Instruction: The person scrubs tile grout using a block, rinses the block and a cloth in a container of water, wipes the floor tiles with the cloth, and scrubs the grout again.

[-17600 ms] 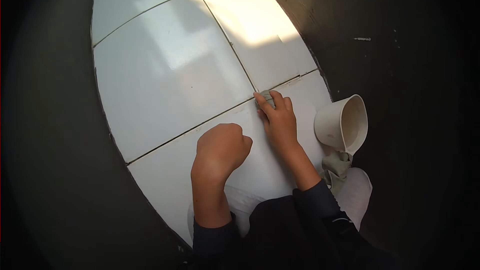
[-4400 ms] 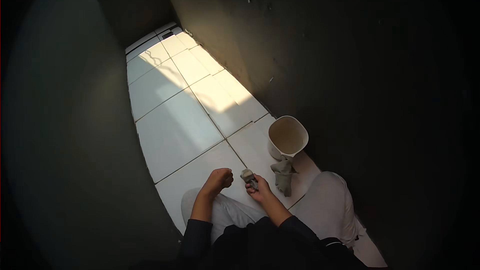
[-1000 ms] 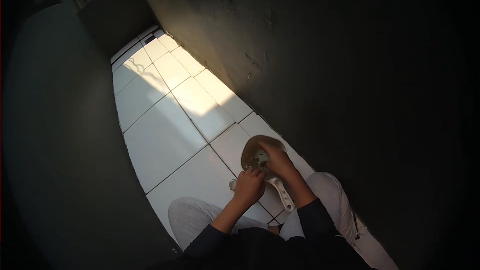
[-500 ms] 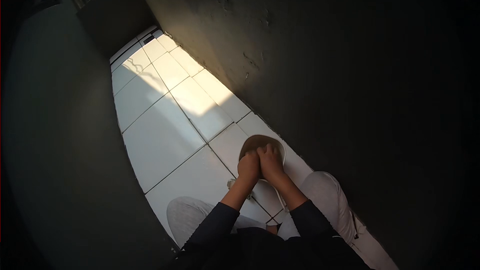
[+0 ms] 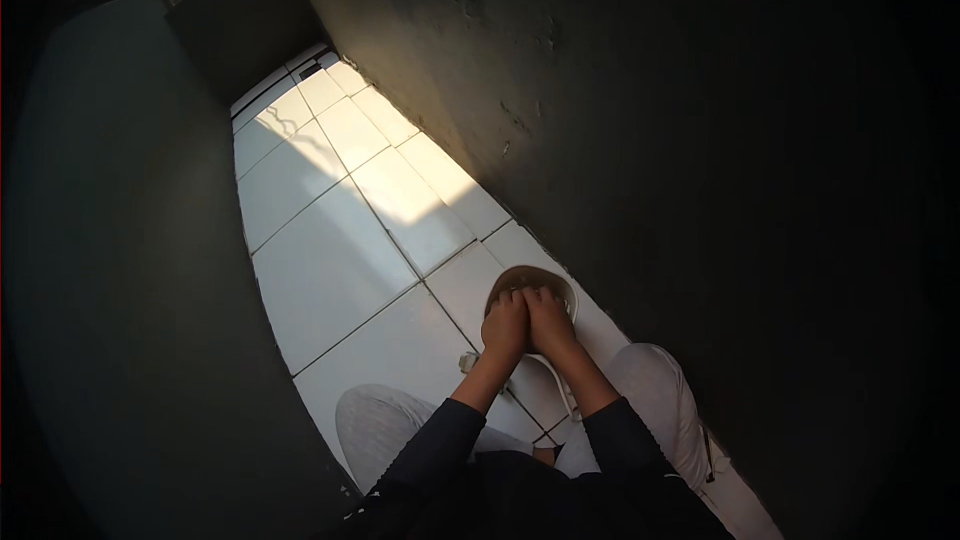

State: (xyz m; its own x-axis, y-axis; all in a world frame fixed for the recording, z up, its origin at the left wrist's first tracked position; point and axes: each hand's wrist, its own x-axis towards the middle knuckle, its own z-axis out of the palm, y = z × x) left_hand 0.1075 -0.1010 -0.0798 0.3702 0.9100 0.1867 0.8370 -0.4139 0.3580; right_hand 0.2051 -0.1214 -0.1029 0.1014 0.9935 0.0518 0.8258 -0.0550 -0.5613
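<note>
A rounded brown thing with a pale rim (image 5: 510,278) sits low over the white tiles in front of me; its kind I cannot make out. Side by side on its near part are my left hand (image 5: 508,325) and my right hand (image 5: 547,320). Both have curled fingers pressed against the brown surface, and the hands touch each other. My palms hide the thing's near part. Below my wrists curves a pale band or strap (image 5: 565,395), and left of my left wrist lies a small pale crumpled piece (image 5: 468,362).
My bent knees, in light grey trousers (image 5: 380,430), flank my forearms. White floor tiles (image 5: 330,250) run away in a narrow strip with a sunlit patch. A dark wall (image 5: 700,190) bounds the right side, another dark surface (image 5: 130,240) the left.
The view has shifted slightly, moving the floor a little to the right. Both hands stay on the brown thing; the fingers have shifted slightly, and more of its surface shows beyond them.
</note>
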